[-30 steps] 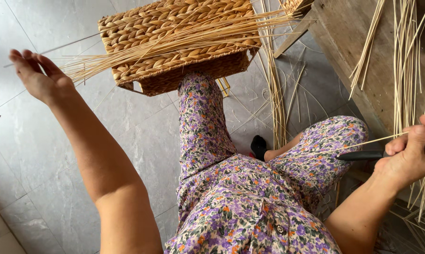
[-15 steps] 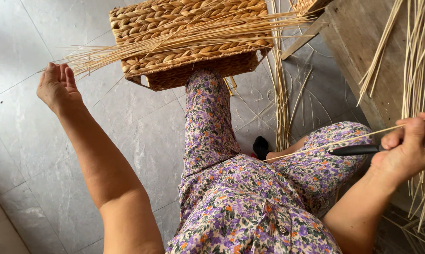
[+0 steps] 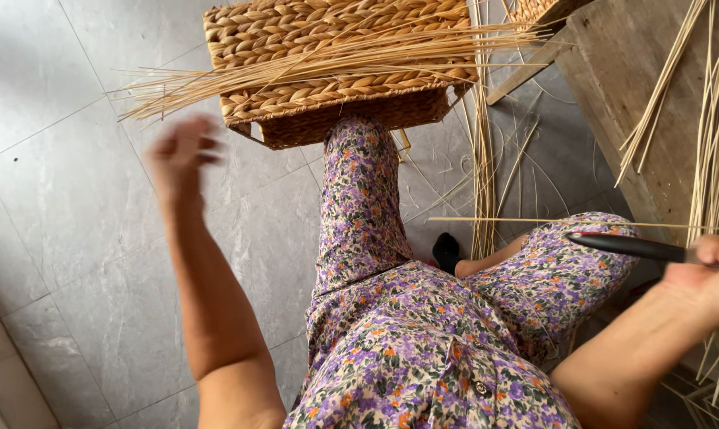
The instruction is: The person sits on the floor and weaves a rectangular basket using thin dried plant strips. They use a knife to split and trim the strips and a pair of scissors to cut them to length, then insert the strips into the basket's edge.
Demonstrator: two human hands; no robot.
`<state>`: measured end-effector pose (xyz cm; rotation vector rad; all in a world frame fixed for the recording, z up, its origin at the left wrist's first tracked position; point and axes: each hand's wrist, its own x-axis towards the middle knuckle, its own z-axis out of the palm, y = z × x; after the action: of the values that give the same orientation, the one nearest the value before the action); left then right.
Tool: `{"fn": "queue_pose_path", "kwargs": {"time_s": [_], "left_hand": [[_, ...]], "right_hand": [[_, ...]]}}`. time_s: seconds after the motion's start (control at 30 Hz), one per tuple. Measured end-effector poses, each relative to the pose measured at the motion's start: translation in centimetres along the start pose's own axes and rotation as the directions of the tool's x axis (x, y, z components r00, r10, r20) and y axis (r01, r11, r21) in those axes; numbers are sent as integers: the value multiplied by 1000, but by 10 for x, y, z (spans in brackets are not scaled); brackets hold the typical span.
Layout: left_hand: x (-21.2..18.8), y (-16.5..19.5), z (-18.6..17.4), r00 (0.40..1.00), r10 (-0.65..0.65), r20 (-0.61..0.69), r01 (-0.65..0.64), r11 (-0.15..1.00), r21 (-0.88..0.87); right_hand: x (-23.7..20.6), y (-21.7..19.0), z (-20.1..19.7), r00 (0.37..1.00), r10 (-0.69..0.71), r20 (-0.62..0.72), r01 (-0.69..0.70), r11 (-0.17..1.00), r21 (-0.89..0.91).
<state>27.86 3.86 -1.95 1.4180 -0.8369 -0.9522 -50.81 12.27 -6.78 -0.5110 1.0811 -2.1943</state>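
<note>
We sit behind a woven basket [image 3: 335, 59] with a bundle of straw stalks [image 3: 296, 67] laid across it.

Our left hand [image 3: 180, 155] is raised over the grey floor tiles [image 3: 65, 230], just this side of the basket's left corner; it is blurred, so we cannot tell whether it is spread or closed, and we see nothing in it. Well to the right of the basket, our right hand [image 3: 713, 266] is closed around a black-bladed knife [image 3: 625, 246], with one thin stalk [image 3: 550, 222] running level just above the blade. More stalks [image 3: 713, 119] lie on the wooden board [image 3: 614, 71] right of the basket.
</note>
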Motion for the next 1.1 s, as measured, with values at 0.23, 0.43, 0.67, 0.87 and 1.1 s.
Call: {"fn": "queue_pose_path", "kwargs": {"time_s": [0.23, 0.43, 0.67, 0.87, 1.1], "left_hand": [[-123, 25, 160, 559, 33, 829, -174, 982, 78], [-146, 54, 163, 678, 567, 468, -469, 824, -318], [-117, 77, 96, 827, 562, 6, -484, 716, -503], [-115, 84, 50, 942, 315, -112, -334, 863, -379], [-128, 65, 103, 880, -258, 400, 57, 891, 450]], "right_hand": [[-79, 45, 131, 972, 229, 54, -226, 973, -56], [-136, 50, 209, 928, 309, 207, -283, 948, -147], [-163, 44, 243, 870, 341, 357, -305, 940, -154], [-137, 40, 219, 919, 321, 229, -301, 946, -117], [-77, -38, 138, 979, -96, 182, 142, 956, -258]]}}
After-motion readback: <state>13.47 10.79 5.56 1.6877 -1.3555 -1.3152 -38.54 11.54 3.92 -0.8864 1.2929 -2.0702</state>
